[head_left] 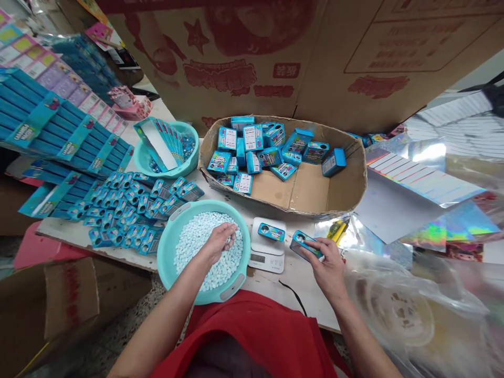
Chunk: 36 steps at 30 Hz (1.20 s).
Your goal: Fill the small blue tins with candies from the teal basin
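Note:
My left hand (220, 241) is down in a teal basin (169, 247) of small pale blue candies (197, 236), fingers curled on a pinch of them. A small blue box (305, 244) is gripped in my right hand (326, 265), just right of a white scale (268, 247). Another small blue box (271, 231) lies on the scale's pan.
A cardboard tray (346, 184) behind the scale holds several filled blue boxes. Rows of empty blue boxes (129, 210) lie left of the basin. A second teal bowl (142, 157) holds flat cartons. Holographic sheets (433, 184) and clear bags (413, 304) lie right.

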Tool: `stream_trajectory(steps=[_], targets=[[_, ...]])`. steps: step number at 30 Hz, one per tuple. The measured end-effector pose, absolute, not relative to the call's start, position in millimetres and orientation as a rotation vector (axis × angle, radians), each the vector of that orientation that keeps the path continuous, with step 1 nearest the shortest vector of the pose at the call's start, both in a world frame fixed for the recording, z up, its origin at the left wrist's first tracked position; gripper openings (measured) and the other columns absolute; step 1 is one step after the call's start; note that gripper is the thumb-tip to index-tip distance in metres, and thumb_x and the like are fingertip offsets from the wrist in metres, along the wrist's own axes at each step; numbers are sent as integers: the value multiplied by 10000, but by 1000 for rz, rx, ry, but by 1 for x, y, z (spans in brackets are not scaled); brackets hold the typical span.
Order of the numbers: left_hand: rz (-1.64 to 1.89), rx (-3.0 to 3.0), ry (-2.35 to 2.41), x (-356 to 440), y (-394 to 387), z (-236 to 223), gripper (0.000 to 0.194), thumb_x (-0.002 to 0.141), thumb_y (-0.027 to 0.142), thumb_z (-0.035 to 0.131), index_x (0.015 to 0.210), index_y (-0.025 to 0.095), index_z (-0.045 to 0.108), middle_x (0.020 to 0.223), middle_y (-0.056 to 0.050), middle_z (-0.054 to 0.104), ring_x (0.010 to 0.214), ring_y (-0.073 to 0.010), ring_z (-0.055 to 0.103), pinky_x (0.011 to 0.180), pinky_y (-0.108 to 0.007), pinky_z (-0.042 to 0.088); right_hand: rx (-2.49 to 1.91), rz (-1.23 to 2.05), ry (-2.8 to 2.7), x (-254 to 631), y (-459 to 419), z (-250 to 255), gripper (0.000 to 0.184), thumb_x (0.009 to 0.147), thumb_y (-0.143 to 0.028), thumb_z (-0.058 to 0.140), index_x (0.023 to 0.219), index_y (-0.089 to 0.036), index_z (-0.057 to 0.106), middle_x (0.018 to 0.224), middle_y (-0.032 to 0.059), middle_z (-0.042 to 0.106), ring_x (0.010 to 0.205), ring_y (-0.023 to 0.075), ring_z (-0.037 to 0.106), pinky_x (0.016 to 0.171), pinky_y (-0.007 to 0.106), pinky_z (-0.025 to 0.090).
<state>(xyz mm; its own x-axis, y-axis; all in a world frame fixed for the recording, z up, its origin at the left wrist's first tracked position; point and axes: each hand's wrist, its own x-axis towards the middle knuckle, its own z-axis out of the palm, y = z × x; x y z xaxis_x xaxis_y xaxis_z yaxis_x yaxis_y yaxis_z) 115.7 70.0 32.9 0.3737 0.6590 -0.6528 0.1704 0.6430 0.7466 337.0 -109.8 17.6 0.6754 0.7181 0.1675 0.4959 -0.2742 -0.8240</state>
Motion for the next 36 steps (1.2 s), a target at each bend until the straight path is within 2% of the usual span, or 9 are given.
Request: stream_trajectory(steps=[4, 9, 13, 17, 20, 23, 29, 32, 36], targets=[[327, 898, 1130, 126, 69, 35, 357, 632, 471, 712, 661, 149, 560, 565, 19, 496, 395, -49, 409, 355, -167, 182, -1927, 324, -945, 337, -111, 18, 293, 773, -501, 629, 847, -225, 692, 899, 43, 558, 865, 208, 564, 812, 392, 470], [321, 854, 1152, 129, 69, 32, 400, 651, 518, 689, 600, 156, 525, 451, 66, 364, 334, -31, 284, 357, -179, 104, -1995, 419, -744, 338, -116, 10, 393, 707, -512, 670, 943, -208, 592, 911, 39, 584, 833, 210, 559, 784, 383, 463], [392, 921, 1166, 131, 67, 35, 263, 649, 405, 706, 677, 165, 602, 457, 65, 396, 352, -48, 287, 376, -189, 125, -1985, 504, -571, 340, -120, -5, 499, 646, -533, 700, 985, -203, 543, 938, 44, 577, 801, 204, 558, 733, 364, 469], [434, 1164, 1130, 147, 58, 37, 89, 647, 270, 723, 688, 229, 655, 433, 65, 404, 411, -94, 341, 431, -195, 195, -1993, 519, -551, 341, -120, -12, 503, 628, -521, 713, 978, -201, 546, 945, 48, 580, 837, 218, 563, 763, 380, 463], [460, 1346, 1109, 164, 49, 30, 192, 566, 155, 779, 643, 261, 639, 433, 63, 404, 434, -117, 386, 464, -191, 211, -1999, 533, -564, 340, -117, -11, 494, 631, -520, 712, 970, -198, 552, 939, 49, 587, 825, 218, 571, 764, 382, 465], [502, 1432, 1091, 174, 46, 25, 238, 550, 109, 785, 602, 251, 602, 435, 56, 390, 454, -135, 434, 487, -185, 240, -1981, 534, -590, 336, -111, -5, 488, 640, -520, 704, 971, -194, 553, 929, 50, 585, 797, 211, 573, 734, 371, 479], [626, 1394, 1183, 144, 64, 57, 138, 601, 203, 773, 671, 283, 685, 628, 5, 601, 673, -181, 552, 576, -188, 306, -1874, 560, -789, 316, -75, -4, 432, 701, -500, 673, 974, -192, 542, 908, 44, 587, 811, 205, 569, 738, 352, 484], [656, 1279, 1202, 117, 71, 75, 136, 588, 195, 776, 656, 288, 704, 677, -8, 640, 767, -209, 580, 631, -197, 352, -1827, 555, -929, 304, -54, -10, 405, 753, -518, 625, 982, -195, 539, 912, 55, 596, 828, 214, 579, 746, 368, 491], [644, 1330, 1175, 91, 57, 79, 152, 577, 207, 777, 688, 295, 725, 718, -23, 679, 785, -233, 606, 714, -245, 415, -1775, 324, -1238, 288, -43, 2, 512, 761, -545, 635, 1122, -199, 526, 1122, 132, 576, 1081, 301, 526, 909, 497, 424]])
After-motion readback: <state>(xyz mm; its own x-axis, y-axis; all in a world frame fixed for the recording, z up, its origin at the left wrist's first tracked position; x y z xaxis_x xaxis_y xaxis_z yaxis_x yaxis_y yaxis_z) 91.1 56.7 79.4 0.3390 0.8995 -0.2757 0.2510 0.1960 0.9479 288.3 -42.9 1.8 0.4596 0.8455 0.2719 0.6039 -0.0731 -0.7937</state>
